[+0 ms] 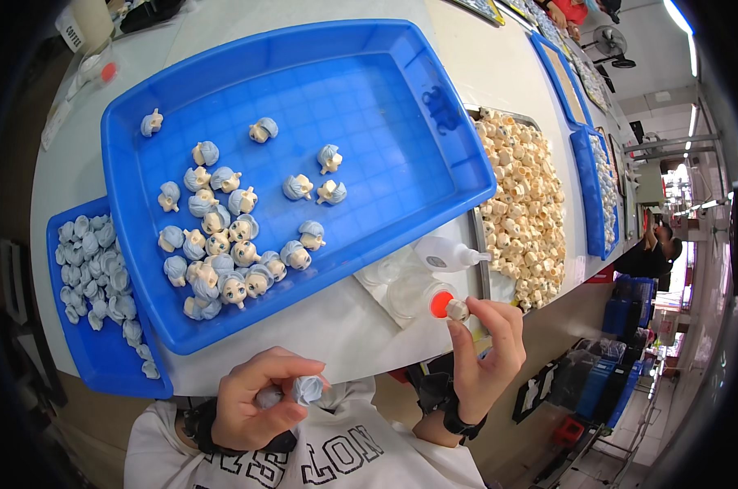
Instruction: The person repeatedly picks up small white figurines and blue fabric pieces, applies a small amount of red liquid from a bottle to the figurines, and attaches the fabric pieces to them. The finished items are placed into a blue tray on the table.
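My left hand (263, 399) is closed around a light blue doll hair piece (308, 390), pinched between thumb and fingers. A second bluish piece (268, 397) sits farther back in the same palm. Between thumb and fingertips, my right hand (489, 346) pinches a small cream doll head part (458, 310). That part is right beside the red round top (441, 304) of a clear jar (409, 297); whether they touch I cannot tell. Ahead of my left hand, a large blue tray (369, 106) holds several doll heads (234, 287) with blue hair and painted faces.
A smaller blue bin (153, 383) of loose hair pieces (92, 253) is at the left, partly under the large tray. To the right, a metal tray (481, 261) is heaped with cream head parts (522, 204). A white squeeze bottle (450, 255) lies by the jar. Another person (652, 248) is farther off.
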`<state>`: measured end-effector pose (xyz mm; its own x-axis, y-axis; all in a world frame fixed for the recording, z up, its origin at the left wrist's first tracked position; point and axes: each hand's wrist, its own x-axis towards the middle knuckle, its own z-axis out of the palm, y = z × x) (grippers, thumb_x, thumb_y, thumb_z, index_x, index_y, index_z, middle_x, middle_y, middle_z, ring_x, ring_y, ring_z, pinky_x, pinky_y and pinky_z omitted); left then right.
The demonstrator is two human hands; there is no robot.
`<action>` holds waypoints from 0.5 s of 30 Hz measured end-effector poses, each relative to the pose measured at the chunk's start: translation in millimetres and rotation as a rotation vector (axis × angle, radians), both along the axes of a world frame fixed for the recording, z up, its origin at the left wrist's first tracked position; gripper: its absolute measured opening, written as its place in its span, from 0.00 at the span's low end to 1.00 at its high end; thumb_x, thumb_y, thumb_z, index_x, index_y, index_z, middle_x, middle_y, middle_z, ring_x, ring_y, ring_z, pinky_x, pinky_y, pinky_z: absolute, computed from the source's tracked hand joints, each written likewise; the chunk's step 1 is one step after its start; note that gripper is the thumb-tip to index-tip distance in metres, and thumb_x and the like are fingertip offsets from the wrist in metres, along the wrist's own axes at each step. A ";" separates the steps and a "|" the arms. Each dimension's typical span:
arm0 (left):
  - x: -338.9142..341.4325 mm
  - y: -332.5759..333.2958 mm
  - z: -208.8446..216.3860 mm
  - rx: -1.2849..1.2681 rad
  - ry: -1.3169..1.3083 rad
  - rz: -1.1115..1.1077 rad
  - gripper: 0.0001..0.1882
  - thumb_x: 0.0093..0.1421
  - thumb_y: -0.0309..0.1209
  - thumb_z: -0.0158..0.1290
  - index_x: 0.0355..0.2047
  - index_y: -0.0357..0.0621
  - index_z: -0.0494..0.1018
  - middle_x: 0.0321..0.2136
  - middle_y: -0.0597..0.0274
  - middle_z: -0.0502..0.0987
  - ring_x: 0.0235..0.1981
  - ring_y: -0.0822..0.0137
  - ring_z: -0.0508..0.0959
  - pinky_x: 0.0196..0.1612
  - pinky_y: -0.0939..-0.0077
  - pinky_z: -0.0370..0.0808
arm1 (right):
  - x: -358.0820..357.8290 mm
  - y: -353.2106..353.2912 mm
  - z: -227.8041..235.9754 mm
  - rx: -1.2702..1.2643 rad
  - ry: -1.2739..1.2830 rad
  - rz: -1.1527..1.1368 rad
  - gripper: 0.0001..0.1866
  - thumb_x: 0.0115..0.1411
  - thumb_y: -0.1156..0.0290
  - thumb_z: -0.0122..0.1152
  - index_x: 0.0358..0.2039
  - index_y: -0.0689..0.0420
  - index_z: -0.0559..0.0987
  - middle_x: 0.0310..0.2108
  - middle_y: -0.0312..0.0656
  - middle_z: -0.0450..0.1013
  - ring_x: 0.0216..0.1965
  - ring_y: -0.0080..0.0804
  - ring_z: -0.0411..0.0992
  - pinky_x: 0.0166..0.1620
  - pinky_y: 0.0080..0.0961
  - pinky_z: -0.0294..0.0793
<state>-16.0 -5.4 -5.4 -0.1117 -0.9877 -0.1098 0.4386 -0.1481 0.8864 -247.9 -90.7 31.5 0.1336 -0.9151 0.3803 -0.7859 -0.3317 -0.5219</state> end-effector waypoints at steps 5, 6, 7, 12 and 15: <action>1.2 -3.9 0.0 -0.056 -0.069 0.023 0.18 0.53 0.33 0.57 0.42 0.34 0.72 0.34 0.59 0.72 0.23 0.79 0.67 0.28 0.87 0.64 | -0.8 1.0 3.0 0.012 0.051 0.019 0.15 0.43 0.82 0.62 0.35 0.64 0.76 0.31 0.45 0.72 0.33 0.36 0.70 0.38 0.25 0.67; 1.6 -3.7 0.9 -0.044 -0.072 0.022 0.18 0.52 0.32 0.57 0.41 0.34 0.72 0.34 0.59 0.71 0.22 0.79 0.67 0.27 0.87 0.64 | -0.9 1.0 2.1 0.015 0.053 0.019 0.15 0.43 0.82 0.62 0.35 0.64 0.76 0.31 0.45 0.72 0.33 0.36 0.70 0.38 0.25 0.67; 1.4 -4.7 2.2 -0.043 -0.078 0.003 0.18 0.52 0.30 0.57 0.41 0.34 0.72 0.35 0.59 0.71 0.22 0.79 0.67 0.26 0.87 0.63 | -1.0 0.8 1.1 0.018 0.055 0.018 0.15 0.43 0.82 0.62 0.35 0.64 0.76 0.31 0.45 0.72 0.33 0.36 0.70 0.38 0.25 0.67; 2.2 -9.8 5.3 -0.056 -0.120 -0.059 0.18 0.48 0.25 0.58 0.41 0.36 0.73 0.36 0.60 0.70 0.19 0.80 0.66 0.24 0.88 0.63 | -1.0 2.5 -1.5 0.014 0.030 0.010 0.16 0.42 0.82 0.62 0.35 0.64 0.76 0.31 0.45 0.71 0.33 0.37 0.69 0.37 0.27 0.67; 0.6 -9.9 7.7 -0.034 -0.112 -0.037 0.18 0.48 0.24 0.58 0.42 0.36 0.72 0.36 0.60 0.70 0.19 0.80 0.66 0.24 0.88 0.62 | 5.5 6.3 -1.5 -0.017 -0.085 0.013 0.18 0.38 0.82 0.63 0.35 0.62 0.76 0.30 0.44 0.72 0.31 0.39 0.68 0.35 0.29 0.66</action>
